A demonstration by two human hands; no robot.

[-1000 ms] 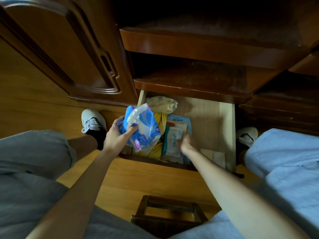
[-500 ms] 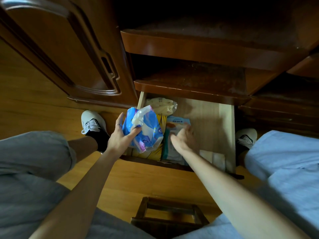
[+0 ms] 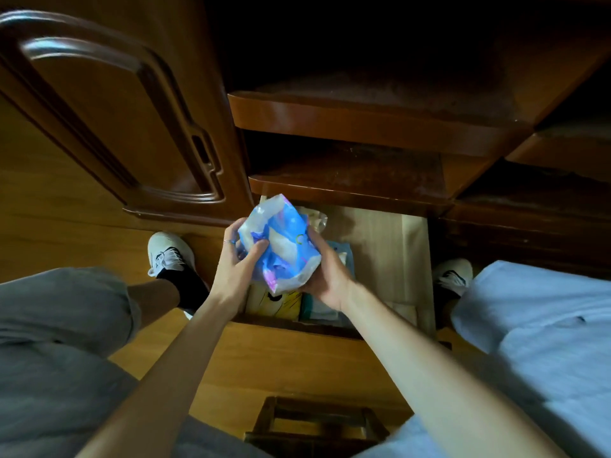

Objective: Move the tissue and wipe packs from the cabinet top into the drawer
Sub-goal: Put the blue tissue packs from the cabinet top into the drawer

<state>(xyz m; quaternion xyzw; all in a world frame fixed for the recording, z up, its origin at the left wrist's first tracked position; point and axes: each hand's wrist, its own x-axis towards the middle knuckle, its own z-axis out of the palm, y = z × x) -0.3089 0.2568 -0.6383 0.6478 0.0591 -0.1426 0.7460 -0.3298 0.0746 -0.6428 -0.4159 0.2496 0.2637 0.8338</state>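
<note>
Gripping blue tissue pack (image 3: 281,246) between left hand (image 3: 236,269) and right hand (image 3: 325,276), above open drawer (image 3: 390,259)

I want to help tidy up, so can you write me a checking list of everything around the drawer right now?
Surface: open drawer, bare wood on its right side; the shelves above look empty.
Job's things: blue tissue pack held over the drawer; yellow pack and light blue pack already inside; a crinkly clear pack at the back.
Clutter: nothing seen.
Hands: left hand and right hand both grip the blue tissue pack.
Cables: nothing seen.
Surroundings: open cabinet door on the left, wooden floor, small wooden stool below, white shoes.
</note>
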